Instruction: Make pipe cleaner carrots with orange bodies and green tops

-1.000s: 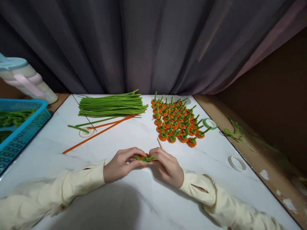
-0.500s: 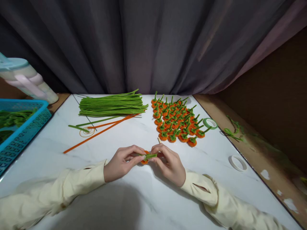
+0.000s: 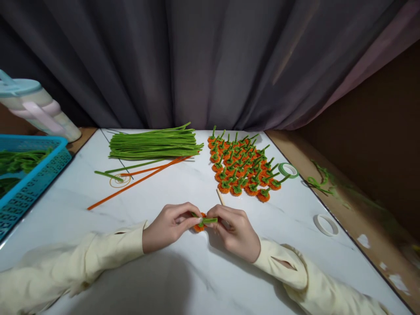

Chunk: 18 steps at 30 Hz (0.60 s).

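Near the front middle of the table, my left hand (image 3: 172, 225) pinches a small round orange pipe-cleaner piece (image 3: 199, 228) with green on top. Thumb and fingertips partly cover it. My right hand (image 3: 234, 229) is closed, its fingertips on a short green pipe cleaner (image 3: 210, 220) that sticks out sideways from the orange piece. A thin pale wooden stick (image 3: 220, 197) shows just beyond my right fingers; its lower end is hidden behind them. Behind my right hand stand several finished-looking orange pieces (image 3: 252, 189) with green tops and upright green stems.
A bundle of green pipe cleaners (image 3: 152, 145) lies at the back, with loose orange pipe cleaners (image 3: 131, 190) before it. Rolls of green tape (image 3: 288, 170) and white tape (image 3: 326, 225) are at right. A blue basket (image 3: 42, 173) and a tumbler (image 3: 44, 109) stand left.
Both hands have shifted slightly toward me with the orange piece. My right hand has turned a little, and more of the wooden stick shows.
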Available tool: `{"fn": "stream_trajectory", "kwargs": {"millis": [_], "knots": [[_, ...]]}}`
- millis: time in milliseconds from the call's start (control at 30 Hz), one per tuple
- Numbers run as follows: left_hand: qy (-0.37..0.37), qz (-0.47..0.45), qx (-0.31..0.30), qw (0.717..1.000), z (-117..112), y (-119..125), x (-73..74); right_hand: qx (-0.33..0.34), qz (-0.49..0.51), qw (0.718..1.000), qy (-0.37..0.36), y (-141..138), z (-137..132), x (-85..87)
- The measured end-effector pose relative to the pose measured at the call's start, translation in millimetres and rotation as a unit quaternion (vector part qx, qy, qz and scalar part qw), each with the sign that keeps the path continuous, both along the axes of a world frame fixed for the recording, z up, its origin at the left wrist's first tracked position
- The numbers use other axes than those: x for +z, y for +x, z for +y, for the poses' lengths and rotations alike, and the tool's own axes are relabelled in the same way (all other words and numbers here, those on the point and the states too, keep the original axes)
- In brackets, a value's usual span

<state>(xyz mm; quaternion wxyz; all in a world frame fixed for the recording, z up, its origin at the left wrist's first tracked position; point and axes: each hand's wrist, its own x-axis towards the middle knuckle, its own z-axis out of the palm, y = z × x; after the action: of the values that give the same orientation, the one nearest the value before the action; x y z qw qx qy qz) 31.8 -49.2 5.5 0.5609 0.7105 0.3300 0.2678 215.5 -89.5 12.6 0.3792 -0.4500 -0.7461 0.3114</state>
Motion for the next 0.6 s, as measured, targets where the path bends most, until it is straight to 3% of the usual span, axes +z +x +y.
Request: {"fn": "stream_trajectory", "kwargs": {"millis": [167, 267, 367, 433, 533, 600], "knots": [[-0.226, -0.022, -0.020, 0.974, 5, 1, 9.8, 0.018, 0.005, 0.997, 0.071, -2, -4, 1.1], [-0.347, -0.036, -0.034, 0.936, 6, 1, 12.0, 0.027, 0.004, 0.988, 0.151, -4, -7, 3.9], [-0.448, -0.061, -0.038, 0.891, 6, 0, 11.1, 0.035, -0.046, 0.960, 0.274, -4, -9, 6.7], [-0.499, -0.081, -0.049, 0.861, 4, 1, 9.5, 0.066, -0.120, 0.916, 0.377, 0, -9, 7.4], [-0.560, -0.096, -0.083, 0.819, 4, 2, 7.6, 0.112, -0.217, 0.810, 0.532, 7, -5, 4.7], [-0.575, -0.092, -0.097, 0.807, 5, 3, 7.8, 0.119, -0.241, 0.760, 0.591, 11, -2, 0.8]]}}
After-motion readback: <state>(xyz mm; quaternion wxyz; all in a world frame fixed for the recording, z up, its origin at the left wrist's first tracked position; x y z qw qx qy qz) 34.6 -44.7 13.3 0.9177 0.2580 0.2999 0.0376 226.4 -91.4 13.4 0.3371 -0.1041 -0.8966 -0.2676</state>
